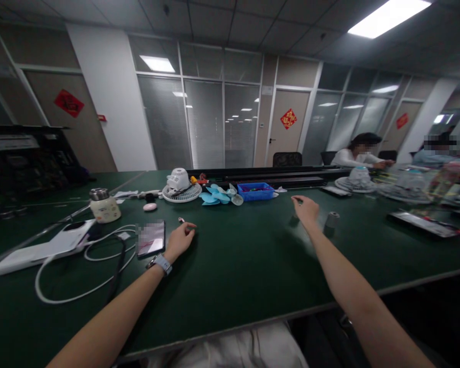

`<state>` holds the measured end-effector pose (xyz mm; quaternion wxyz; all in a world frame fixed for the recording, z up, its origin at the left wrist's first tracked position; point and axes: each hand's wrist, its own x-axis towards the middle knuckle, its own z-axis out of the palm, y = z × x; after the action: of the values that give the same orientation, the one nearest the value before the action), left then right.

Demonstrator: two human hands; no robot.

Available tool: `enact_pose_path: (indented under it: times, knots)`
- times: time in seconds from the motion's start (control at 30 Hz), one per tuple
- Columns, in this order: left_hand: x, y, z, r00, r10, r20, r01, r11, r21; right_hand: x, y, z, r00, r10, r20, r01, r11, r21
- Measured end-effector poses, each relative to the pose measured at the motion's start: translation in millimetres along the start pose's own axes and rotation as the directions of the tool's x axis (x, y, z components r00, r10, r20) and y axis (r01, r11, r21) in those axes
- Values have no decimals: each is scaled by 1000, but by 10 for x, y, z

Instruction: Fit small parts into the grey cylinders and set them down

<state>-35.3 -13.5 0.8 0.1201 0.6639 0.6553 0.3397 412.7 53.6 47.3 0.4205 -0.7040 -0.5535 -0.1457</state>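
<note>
My left hand [181, 241], with a watch [161, 264] on its wrist, rests low over the green table, fingers loosely stretched and apart, holding nothing. Just left of it lies a phone [152, 239] with its screen lit. A small red-and-white piece [181, 220] sits behind its knuckles. My right hand [306, 210] is raised a little above the table, thumb and fingers drawn together; anything between them is too small to make out. A grey cylinder [332, 220] stands upright to its right, apart from the hand.
At the back are a white fan body [178, 180] on its grille, light blue fan blades [220, 195] and a blue tray [255, 192]. A jar [104, 206], white cable [67, 298] and white device [46, 249] lie left. People [358, 155] sit at the far right.
</note>
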Motion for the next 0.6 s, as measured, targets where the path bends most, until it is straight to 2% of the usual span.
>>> enact_pose_path:
  times: [0.07,0.13,0.6]
  knots:
    - [-3,1,-3,1000,3,2,-3,1000,1,19,220,17,993,115,34,-112,992,-64]
    - [-6,-1,-3,1000,1,4,-1,1000,2,-5,312,38,981,182,64,-176,980,-90]
    - [-12,24,-5,1000,-22,8,22,1000,11,0,226,9,942,293,166,-259,945,-198]
